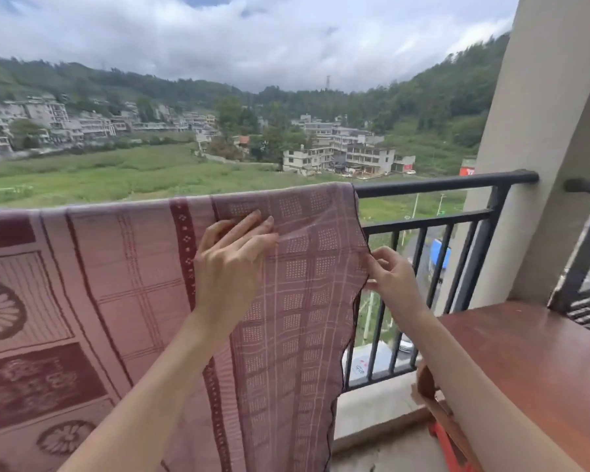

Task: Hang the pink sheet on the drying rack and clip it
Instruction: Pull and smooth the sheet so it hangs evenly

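Left hand (pixel 234 257) first: my fingers are fairly straight and lie flat against the pink sheet (pixel 143 301), high up near its top fold, pressing the cloth toward the railing (pixel 447 182). My right hand (pixel 390 279) pinches the sheet's right edge between thumb and fingers, just below the bend where the cloth falls from the rail. Both of my forearms reach up from the bottom of the view.

From the head camera, the sheet hangs draped over the black top bar of the balcony railing, covering the left and middle of it, while the right stretch of the bar is bare. The cloth shows dark red flower and grid patterns. A reddish-brown desk (pixel 539 366) stands at the right, beside a pale pillar (pixel 539 137). Beyond the railing lie green fields, pale buildings and wooded hills under a cloudy sky.
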`<state>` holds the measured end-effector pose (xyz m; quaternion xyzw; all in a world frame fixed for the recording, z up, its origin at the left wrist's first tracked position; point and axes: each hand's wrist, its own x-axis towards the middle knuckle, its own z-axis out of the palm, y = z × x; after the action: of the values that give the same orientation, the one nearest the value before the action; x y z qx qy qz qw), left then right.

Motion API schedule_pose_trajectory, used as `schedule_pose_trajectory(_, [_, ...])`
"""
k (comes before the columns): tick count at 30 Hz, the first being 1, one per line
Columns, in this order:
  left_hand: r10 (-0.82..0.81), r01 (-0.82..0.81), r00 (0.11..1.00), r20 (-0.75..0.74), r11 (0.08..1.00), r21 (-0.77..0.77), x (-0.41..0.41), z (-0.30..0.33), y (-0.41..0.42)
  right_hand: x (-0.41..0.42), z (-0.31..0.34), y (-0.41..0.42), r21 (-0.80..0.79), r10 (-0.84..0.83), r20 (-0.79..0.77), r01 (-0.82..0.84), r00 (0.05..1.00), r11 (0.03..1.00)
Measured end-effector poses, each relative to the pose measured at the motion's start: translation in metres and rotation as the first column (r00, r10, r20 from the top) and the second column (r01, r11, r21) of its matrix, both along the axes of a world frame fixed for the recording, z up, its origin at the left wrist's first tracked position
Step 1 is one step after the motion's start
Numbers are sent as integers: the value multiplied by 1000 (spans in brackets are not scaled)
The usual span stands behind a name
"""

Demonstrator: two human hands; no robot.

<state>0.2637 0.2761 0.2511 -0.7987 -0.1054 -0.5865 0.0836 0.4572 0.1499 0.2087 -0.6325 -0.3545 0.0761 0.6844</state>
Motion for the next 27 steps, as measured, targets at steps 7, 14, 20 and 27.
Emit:
schedule_pose_trajectory(7, [102, -105, 993, -61, 993, -50, -13, -18, -23, -10, -19, -28, -65, 104, 23, -102, 994, 993])
schedule_pose_trajectory(14, [181, -190, 957, -226, 981, -21, -19, -14, -30, -18, -18, -29, -180, 96, 24, -90, 995, 980])
schedule_pose_trajectory(20, [247, -261, 938, -243, 965, -25, -5, 26, -14, -29, 9, -5, -136, 67, 83, -55, 994, 989])
schedule_pose_trajectory(27, [242, -280, 911, -334, 957, -71, 16, 35, -4, -35, 35, 22, -4, -46, 32, 46, 998, 999])
